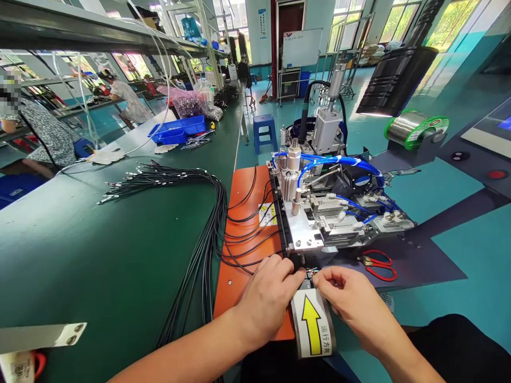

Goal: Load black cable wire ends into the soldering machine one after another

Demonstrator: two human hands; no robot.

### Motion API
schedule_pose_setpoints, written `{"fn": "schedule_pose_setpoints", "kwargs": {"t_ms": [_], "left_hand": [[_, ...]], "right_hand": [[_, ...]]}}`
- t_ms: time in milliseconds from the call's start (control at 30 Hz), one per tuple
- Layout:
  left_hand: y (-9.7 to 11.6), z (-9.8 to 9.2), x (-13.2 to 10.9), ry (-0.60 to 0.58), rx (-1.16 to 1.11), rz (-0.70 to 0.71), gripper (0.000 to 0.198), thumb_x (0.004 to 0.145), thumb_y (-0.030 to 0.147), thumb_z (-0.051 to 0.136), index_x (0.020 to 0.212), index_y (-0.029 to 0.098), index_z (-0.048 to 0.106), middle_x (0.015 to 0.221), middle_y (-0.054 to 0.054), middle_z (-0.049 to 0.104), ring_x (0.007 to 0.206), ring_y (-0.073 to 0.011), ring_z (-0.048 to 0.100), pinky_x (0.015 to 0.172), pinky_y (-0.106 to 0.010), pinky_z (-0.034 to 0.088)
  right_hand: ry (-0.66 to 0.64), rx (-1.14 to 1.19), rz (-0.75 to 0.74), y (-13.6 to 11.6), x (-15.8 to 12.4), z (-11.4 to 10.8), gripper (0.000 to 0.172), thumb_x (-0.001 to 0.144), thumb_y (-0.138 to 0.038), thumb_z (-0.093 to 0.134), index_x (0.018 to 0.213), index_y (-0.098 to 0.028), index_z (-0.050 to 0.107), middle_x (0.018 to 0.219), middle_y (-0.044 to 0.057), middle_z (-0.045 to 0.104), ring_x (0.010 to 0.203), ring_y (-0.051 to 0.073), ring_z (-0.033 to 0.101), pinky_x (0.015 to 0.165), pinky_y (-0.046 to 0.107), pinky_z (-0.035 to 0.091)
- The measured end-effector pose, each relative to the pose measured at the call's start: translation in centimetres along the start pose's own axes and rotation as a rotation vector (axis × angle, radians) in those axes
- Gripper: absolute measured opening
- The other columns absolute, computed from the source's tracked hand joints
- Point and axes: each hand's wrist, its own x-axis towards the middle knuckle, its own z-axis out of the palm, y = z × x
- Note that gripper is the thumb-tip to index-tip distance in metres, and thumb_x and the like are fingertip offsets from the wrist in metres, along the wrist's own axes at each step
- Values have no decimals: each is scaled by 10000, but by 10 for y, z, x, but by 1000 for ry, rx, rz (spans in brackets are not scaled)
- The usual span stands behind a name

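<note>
Blue stool (pixel 265 127) on teal floor (pixel 423 197); whiteboard (pixel 302 49) near doorway (pixel 290 20); pink bag (pixel 187 105) behind blue trays (pixel 171 138).

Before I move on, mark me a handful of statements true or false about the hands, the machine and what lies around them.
1. The left hand and right hand are both at the near end of the machine. True.
2. The yellow arrow points back toward the camera. False: it points away, toward the machine.
3. Black cables run from a bundle across the orange plate. True.
4. The right hand holds the red-handled cutters. False: they lie on the dark surface beyond that hand.
5. The wire spool has green flanges. True.
</note>
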Motion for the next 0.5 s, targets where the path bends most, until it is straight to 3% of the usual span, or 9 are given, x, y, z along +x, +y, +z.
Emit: {"fn": "schedule_pose_setpoints", "kwargs": {"t_ms": [167, 500], "left_hand": [[0, 1, 0, 6, 4, 4, 272, 996, 190, 448, 1234, 195, 581, 951, -59, 557, 878, -206, 465, 763, -358, 430], [0, -1, 1, 11, 10, 10, 268, 992, 176, 442, 1217, 180, 588, 943, -62, 559, 858, -205, 465, 755, -359, 434]], "right_hand": [[-17, -36, 14, 0, -3, 0, 291, 875, -451, 554, 760, -193, 626, 633, -28, 511, 564, 122, 429, 495, 225, 324], [67, -169, -101, 12, 1, 2, 334, 943, -517, 467, 823, -231, 590, 717, -16, 561, 649, 155, 486, 594, 259, 392]]}}
